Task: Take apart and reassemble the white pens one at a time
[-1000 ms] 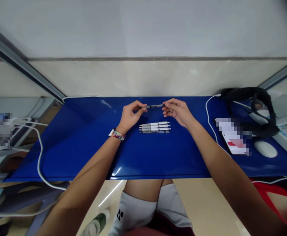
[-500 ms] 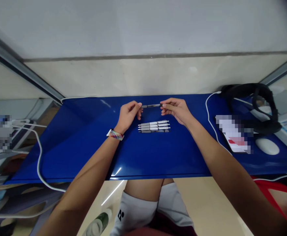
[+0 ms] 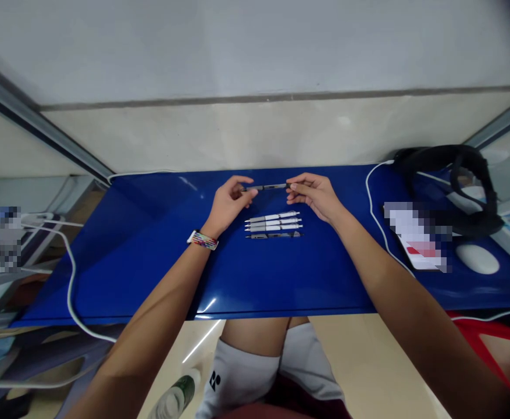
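Four down: three white pens (image 3: 275, 222) and a dark pen (image 3: 274, 235). The right hand (image 3: 318, 196) pinches a fifth pen (image 3: 273, 187), not yet laid; the left hand (image 3: 226, 206) meets its tip, grip unclear.

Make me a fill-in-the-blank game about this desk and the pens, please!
The tabletop is coloured ____.
Besides the pen in the right hand, ____ loose pens lie there.
The striped wristband is on the ____ wrist.
The computer mouse is coloured ____.

Missing words: blue; four; left; white.
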The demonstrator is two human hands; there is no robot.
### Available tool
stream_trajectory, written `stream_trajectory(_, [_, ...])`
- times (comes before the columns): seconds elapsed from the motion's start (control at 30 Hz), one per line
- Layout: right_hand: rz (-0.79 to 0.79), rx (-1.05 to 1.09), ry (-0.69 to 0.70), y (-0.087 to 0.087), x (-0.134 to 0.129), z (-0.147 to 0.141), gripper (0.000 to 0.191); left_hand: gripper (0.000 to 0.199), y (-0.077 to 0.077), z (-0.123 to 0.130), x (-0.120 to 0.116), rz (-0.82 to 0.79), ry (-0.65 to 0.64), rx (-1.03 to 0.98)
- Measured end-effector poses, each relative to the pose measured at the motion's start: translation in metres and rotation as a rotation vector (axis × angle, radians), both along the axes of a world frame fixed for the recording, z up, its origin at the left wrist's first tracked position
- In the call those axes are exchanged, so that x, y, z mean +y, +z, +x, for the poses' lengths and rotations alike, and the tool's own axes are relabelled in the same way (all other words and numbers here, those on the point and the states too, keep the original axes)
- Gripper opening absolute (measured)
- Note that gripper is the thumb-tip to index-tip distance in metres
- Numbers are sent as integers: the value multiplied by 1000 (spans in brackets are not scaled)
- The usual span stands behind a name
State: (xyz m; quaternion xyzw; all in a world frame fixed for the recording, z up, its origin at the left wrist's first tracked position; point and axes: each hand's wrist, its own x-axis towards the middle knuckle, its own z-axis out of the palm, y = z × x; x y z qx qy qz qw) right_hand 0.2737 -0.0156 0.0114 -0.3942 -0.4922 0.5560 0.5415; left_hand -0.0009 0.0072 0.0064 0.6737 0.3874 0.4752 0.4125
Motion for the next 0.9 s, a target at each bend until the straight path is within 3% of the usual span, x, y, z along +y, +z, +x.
stream_trajectory(0.1, [4,14,0,-1,0,0,43,35,0,-1,0,4,-6,10])
stream_trajectory(0.2, [0,32,7,-4,1,0,43,53,1,-1,1,-15,38,55])
stream_trajectory(0.27, [-9,43,5,-6,2,0,43,37,1,-1,1,-27,15,7])
stream_trajectory(0.4, [-25,56,-1,-9,3,0,44,34,0,-2,1,-23,-5,14])
stream_trajectory(0.5, [-30,55,0,-9,3,0,44,56,-1,-3,2,-21,54,93])
stream_trajectory(0.6, [-35,49,-6,-8,3,0,45,36,-3,-4,4,-45,20,6])
stream_trajectory(0.7, [-38,57,-11,-8,3,0,43,42,-6,-5,6,-85,-39,-106])
stream_trajectory(0.9, [-57,76,-19,-10,5,3,39,31,-16,-8,14,-78,6,-162])
